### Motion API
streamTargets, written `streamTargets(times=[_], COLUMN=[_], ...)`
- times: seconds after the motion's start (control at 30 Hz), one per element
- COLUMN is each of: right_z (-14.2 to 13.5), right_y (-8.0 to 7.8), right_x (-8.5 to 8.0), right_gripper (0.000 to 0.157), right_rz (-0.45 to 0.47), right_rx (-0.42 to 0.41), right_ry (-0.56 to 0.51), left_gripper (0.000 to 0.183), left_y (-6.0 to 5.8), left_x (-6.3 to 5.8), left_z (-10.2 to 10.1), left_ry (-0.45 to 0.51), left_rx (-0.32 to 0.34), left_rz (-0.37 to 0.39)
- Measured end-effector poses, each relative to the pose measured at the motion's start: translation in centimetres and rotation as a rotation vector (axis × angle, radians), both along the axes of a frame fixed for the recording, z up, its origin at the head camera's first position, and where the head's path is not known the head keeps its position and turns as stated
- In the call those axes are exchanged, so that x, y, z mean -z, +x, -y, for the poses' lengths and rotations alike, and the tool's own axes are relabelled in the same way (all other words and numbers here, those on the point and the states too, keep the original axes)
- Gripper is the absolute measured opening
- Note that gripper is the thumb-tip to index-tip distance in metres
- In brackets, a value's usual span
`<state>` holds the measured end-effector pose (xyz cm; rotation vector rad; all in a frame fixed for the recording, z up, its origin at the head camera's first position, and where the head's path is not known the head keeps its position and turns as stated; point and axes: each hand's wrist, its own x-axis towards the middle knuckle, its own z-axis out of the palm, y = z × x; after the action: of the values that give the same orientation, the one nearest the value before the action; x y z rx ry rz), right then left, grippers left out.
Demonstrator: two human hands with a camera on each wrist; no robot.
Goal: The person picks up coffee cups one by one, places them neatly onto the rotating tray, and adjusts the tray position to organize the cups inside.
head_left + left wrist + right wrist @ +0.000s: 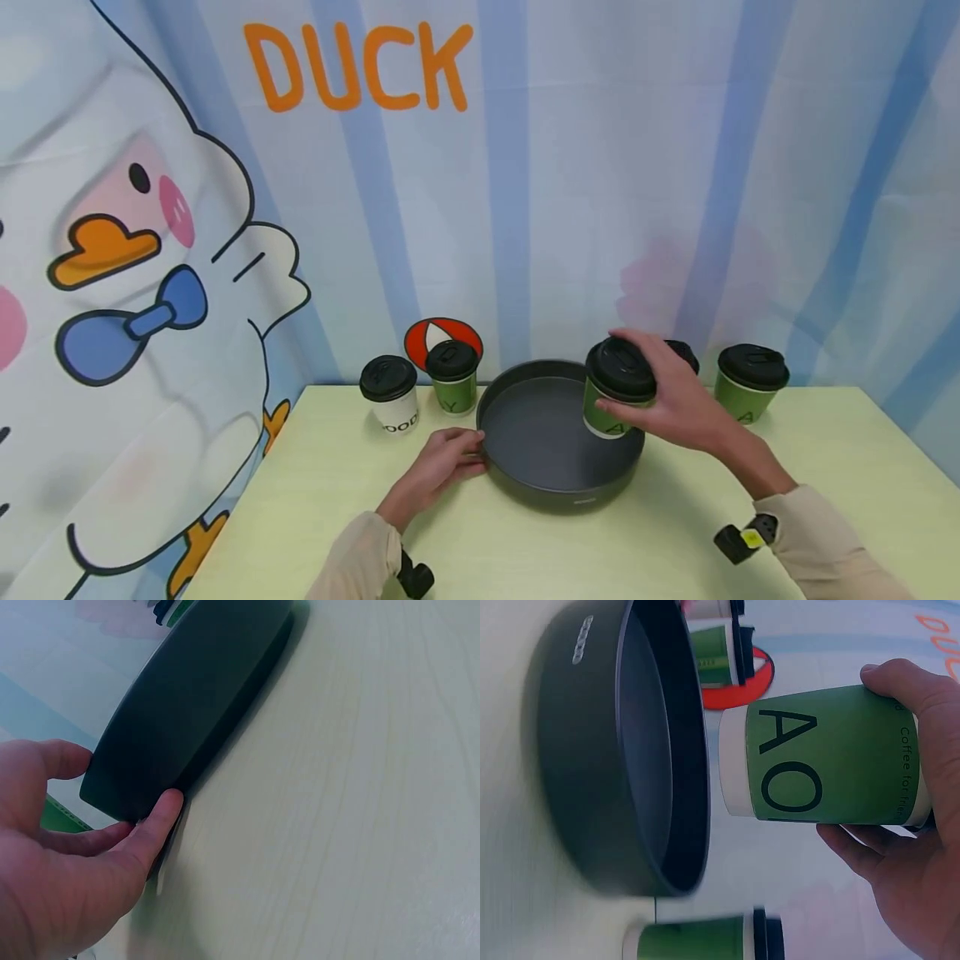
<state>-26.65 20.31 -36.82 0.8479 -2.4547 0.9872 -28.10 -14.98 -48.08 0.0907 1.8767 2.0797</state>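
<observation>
A round dark-grey pan (558,429) without a visible handle lies on the table. My left hand (442,462) grips it at its left edge. In the left wrist view, the left hand's fingertips (171,801) press against the pan's outer wall (187,697), and another digit touches the rim. Over the right part of the pan, my right hand (678,404) holds a green paper coffee cup (607,408) with a black lid, gripped near its top. In the right wrist view that cup (825,761) is apart from the pan (577,742) and shows large dark letters.
To the pan's left stand a white lidded cup (393,408) and a green lidded cup (455,392). Another green lidded cup (746,387) stands at the right. A further black lid (684,354) shows partly behind my right hand. A printed curtain (570,208) hangs behind the pale table (300,500).
</observation>
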Motion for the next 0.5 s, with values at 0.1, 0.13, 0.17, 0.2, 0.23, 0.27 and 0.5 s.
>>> streamTargets(times=[0.1,0.13,0.17,0.2,0.23,0.27,0.5], right_z=[1.6,2.1,2.6,3.1,3.5,4.0,7.1], right_y=[-0.4,-0.4,-0.5,-0.5,-0.6,-0.7,-1.0], right_x=[0.2,0.3,0.4,0.5,0.6,0.7,2.2], right_gripper=[0.088,0.088,0.088,0.088,0.088,0.088,0.087], right_rz=[0.005,0.008,0.011,0.013,0.014,0.016,0.014], right_rx=[-0.039,-0.053,-0.064,-0.075,-0.088,-0.102,-0.179], right_ry=[-0.002,-0.005,-0.007,-0.008,-0.011,-0.016,-0.013], left_gripper=[0.047,0.047,0.047,0.047,0.047,0.048,0.049], left_y=[0.0,0.0,0.0,0.1,0.0,0.1,-0.1], left_x=[0.0,0.0,0.0,0.0,0.0,0.0,0.0], left_z=[-0.1,-0.1,-0.1,-0.1,-0.1,-0.1,0.2], left_ry=[-0.003,-0.003,-0.003,-0.004,-0.003,-0.003,0.003], left_rx=[0.002,0.001,0.0,-0.001,-0.004,-0.006,-0.005], left_rz=[0.0,0.001,0.002,0.003,0.006,0.006,0.001])
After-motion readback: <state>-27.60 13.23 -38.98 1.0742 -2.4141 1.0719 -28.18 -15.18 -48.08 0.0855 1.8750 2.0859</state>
